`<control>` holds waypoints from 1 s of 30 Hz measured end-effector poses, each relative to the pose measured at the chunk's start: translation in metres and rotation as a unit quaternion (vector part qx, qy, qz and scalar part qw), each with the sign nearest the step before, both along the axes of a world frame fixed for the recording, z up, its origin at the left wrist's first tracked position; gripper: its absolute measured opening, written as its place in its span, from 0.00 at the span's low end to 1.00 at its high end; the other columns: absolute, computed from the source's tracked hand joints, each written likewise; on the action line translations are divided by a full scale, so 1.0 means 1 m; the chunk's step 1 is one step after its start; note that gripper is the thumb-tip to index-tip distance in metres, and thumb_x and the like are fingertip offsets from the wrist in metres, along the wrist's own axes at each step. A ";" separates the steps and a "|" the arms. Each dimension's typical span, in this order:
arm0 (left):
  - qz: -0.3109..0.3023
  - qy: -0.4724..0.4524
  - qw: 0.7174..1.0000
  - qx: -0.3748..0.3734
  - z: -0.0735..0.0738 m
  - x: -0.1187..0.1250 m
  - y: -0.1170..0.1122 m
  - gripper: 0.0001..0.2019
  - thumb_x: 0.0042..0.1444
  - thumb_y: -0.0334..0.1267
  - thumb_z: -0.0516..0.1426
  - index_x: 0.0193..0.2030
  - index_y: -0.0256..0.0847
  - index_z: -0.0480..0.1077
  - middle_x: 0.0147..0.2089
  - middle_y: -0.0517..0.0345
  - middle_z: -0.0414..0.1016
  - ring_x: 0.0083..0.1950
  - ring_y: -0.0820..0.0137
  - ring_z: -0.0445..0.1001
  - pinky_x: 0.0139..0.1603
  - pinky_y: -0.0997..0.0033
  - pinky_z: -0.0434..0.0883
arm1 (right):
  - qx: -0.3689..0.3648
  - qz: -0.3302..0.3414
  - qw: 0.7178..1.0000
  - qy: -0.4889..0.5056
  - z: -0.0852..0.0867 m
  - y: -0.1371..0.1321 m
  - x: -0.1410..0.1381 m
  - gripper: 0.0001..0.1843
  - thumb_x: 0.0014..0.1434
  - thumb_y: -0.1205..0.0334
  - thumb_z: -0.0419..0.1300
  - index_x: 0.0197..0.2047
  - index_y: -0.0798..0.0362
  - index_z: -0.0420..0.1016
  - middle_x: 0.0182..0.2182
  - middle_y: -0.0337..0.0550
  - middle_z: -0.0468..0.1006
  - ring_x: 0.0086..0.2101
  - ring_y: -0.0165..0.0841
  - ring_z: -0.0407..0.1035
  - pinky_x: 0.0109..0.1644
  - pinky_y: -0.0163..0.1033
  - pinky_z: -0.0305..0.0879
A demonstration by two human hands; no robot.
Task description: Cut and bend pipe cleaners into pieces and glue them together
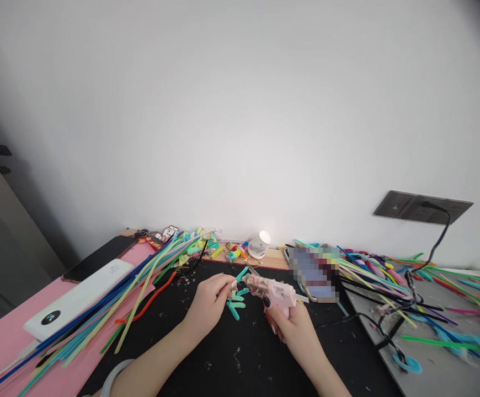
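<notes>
My right hand point(293, 328) is wrapped round a pink hot glue gun point(275, 292), with its nozzle pointing left. Just left of the nozzle, my left hand point(209, 303) pinches a short teal pipe-cleaner piece point(241, 273) between its fingertips. More short teal pieces point(235, 304) lie on the black mat point(207, 353) between the two hands. A pale bangle sits on my left wrist point(113, 375).
A bundle of long coloured pipe cleaners point(111, 309) lies across a pink sheet at left, beside a white power bank point(78, 298) and a dark phone point(99, 258). A paper cup point(260, 244) stands by the wall. More pipe cleaners and a black cable point(397, 325) cover the grey board at right.
</notes>
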State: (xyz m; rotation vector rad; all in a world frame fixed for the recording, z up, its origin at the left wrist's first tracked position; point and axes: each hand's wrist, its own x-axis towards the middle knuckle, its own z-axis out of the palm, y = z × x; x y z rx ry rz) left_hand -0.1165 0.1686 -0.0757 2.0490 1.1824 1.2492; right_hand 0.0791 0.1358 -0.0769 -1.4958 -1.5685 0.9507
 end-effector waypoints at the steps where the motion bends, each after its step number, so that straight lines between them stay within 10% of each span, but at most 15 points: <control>1: 0.000 0.000 1.000 -0.001 0.000 0.000 0.000 0.11 0.59 0.33 0.46 0.32 0.39 0.68 0.25 0.61 0.66 0.28 0.73 0.68 0.31 0.76 0.63 | 0.001 -0.001 1.000 -0.004 0.000 0.000 0.000 0.14 0.55 0.54 0.50 0.23 0.55 0.61 0.13 0.32 0.59 0.14 0.24 0.54 0.16 0.29 0.48; 30: 0.000 -0.006 1.000 0.006 0.000 0.000 0.000 0.12 0.59 0.33 0.45 0.32 0.39 0.69 0.26 0.59 0.66 0.27 0.73 0.67 0.30 0.75 0.64 | -0.005 -0.048 0.997 -0.056 0.011 -0.002 -0.003 0.20 0.52 0.51 0.49 0.14 0.52 0.56 0.09 0.34 0.58 0.14 0.26 0.55 0.16 0.30 0.47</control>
